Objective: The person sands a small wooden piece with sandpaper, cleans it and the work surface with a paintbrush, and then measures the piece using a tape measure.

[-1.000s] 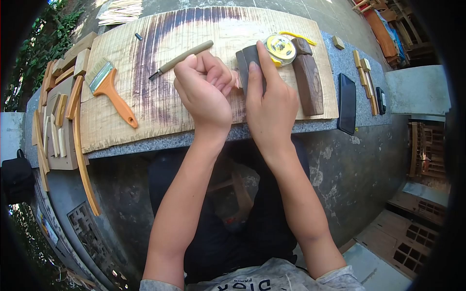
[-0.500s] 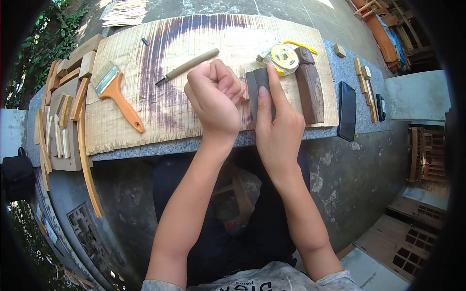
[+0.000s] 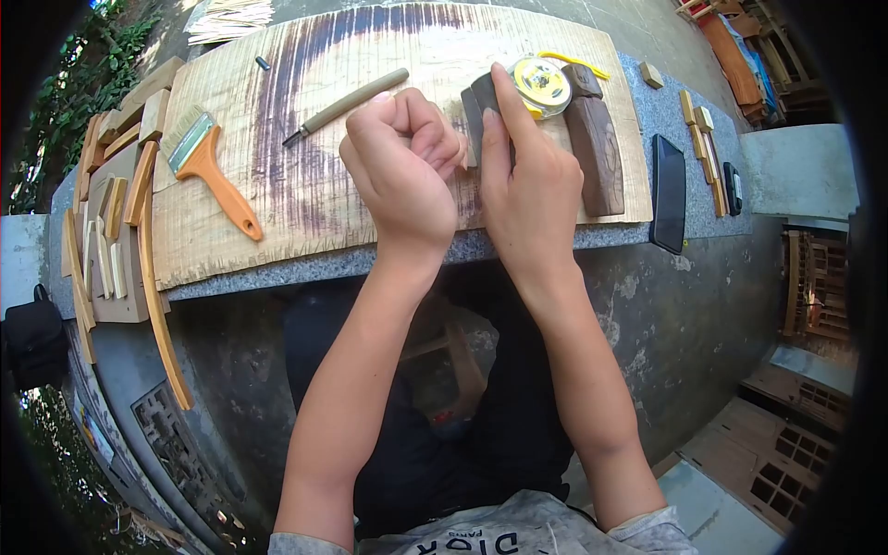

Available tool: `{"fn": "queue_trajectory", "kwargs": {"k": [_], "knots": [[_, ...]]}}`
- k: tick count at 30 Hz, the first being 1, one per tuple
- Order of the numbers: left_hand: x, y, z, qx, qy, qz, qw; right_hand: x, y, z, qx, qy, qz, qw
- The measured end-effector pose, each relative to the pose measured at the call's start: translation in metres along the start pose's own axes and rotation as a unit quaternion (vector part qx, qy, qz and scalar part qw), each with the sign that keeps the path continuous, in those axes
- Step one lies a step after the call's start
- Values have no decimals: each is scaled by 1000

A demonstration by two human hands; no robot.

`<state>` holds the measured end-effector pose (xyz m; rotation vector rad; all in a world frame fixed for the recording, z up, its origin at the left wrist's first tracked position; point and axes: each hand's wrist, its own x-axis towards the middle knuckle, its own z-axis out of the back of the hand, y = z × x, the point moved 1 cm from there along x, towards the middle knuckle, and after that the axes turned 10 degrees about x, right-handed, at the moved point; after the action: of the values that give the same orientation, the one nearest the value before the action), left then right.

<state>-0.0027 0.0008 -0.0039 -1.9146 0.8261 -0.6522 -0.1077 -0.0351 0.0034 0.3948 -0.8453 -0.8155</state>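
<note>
My left hand (image 3: 402,171) is closed in a fist above the wooden board, palm side up. A small piece of wood seems to be pinched in it, mostly hidden by the fingers. Right beside it, my right hand (image 3: 536,180) grips a dark grey strip of sandpaper (image 3: 473,116), apparently folded or backed by a block. The index finger lies stretched along its top and the thumb presses on it. Just beyond that fingertip sits a clear and yellow tape measure (image 3: 540,83). A dark wooden hand plane (image 3: 595,153) lies to the right of my right hand.
On the wooden board (image 3: 324,203) lie a carving tool (image 3: 347,106), an orange-handled brush (image 3: 217,180) and a small dark cap (image 3: 262,63). Wood strips (image 3: 148,185) crowd the left end. A phone (image 3: 668,192) and small wood pieces (image 3: 700,139) rest on the stone tabletop at right.
My right hand has slid forward with the sandpaper, alongside my left fist. The left hand keeps nearly the same place over the board. The whole view has tilted slightly.
</note>
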Motion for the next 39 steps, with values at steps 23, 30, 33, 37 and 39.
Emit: {"fn": "queue_trajectory", "kwargs": {"k": [23, 30, 33, 37, 39], "knots": [[6, -1, -3, 18, 21, -8, 1000, -14, 4, 6, 54, -9, 1, 999], [8, -4, -4, 29, 34, -15, 999, -21, 10, 11, 85, -12, -8, 996], [6, 0, -4, 4, 34, 8, 999, -12, 5, 8, 58, 11, -18, 998], [9, 0, 0, 2, 19, 3, 1000, 7, -2, -5, 42, 7, 2, 999], [8, -2, -3, 46, 26, -16, 998, -10, 8, 6, 52, 3, -10, 999]]}}
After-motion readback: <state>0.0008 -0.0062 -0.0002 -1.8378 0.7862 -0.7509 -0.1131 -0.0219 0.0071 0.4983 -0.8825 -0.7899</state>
